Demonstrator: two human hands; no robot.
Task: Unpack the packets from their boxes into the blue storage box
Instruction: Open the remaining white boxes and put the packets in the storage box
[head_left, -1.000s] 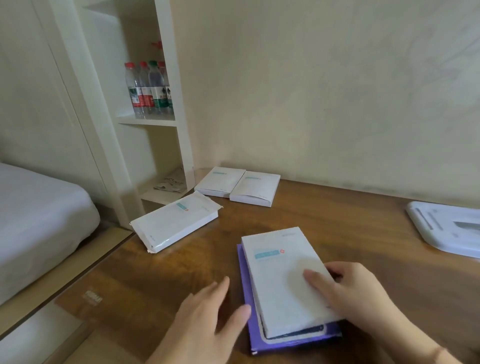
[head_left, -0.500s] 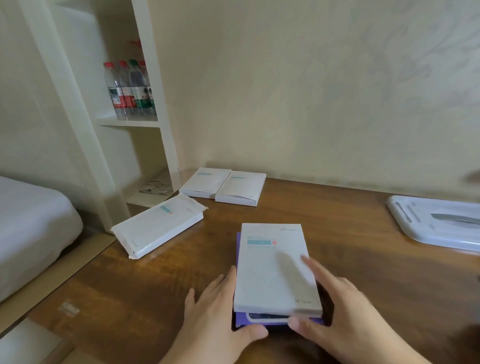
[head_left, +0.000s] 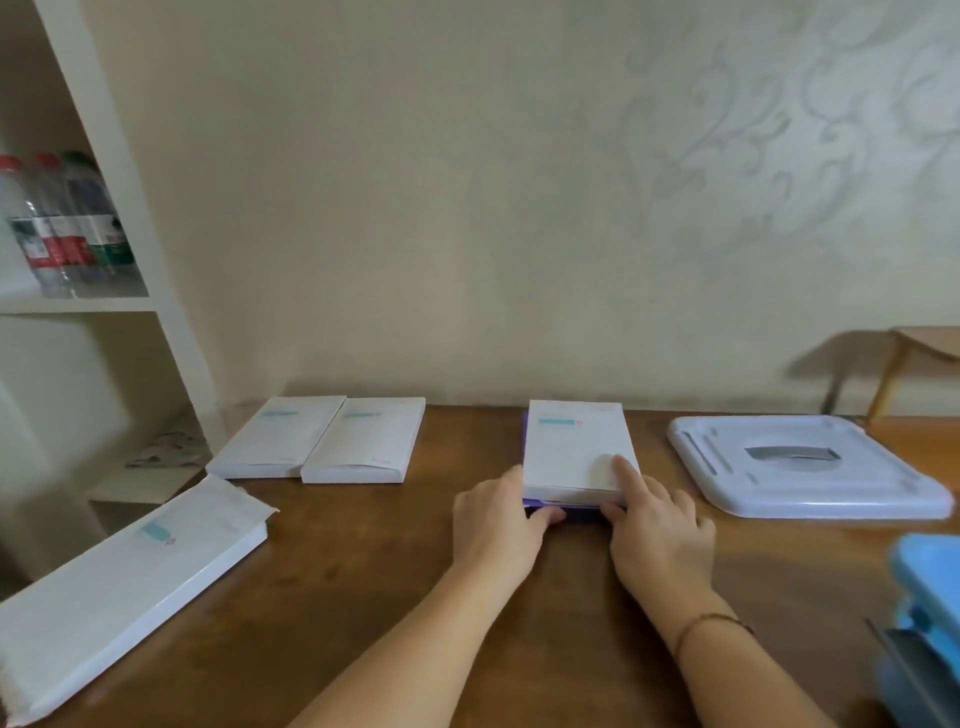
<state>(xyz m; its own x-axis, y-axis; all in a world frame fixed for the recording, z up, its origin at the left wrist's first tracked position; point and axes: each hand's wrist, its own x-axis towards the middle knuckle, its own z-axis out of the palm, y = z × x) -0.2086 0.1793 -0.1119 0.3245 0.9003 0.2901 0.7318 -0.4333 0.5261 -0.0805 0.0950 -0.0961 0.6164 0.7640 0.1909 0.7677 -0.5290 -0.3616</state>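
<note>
Judging from the layout, an early step is in hand: a white box, stacked on a flat purple item whose nature cannot be told, is being held or slid on the wooden surface, and no packet is yet seen taken out. The left hand is laid against the near-left corner of the stack, its fingers curled round the edge with the thumb tucked at the purple rim. The right hand is set at the near-right corner, its forefinger stretched flat on the white lid and its thumb pinched against the near edge; a thin cord is worn at that wrist. Both forearms are stretched well forward, so the stack is held far from the body. Two more white boxes lie side by side well left of the left hand, and another white box, its end flap apparently open, lies nearer on that side. A pale lid is seen just right of the right hand, and the blue storage box is only partly in view at the near right. The next move probably calls for the white box to be opened at one end and its packets carried rightward to the blue storage box.
</note>
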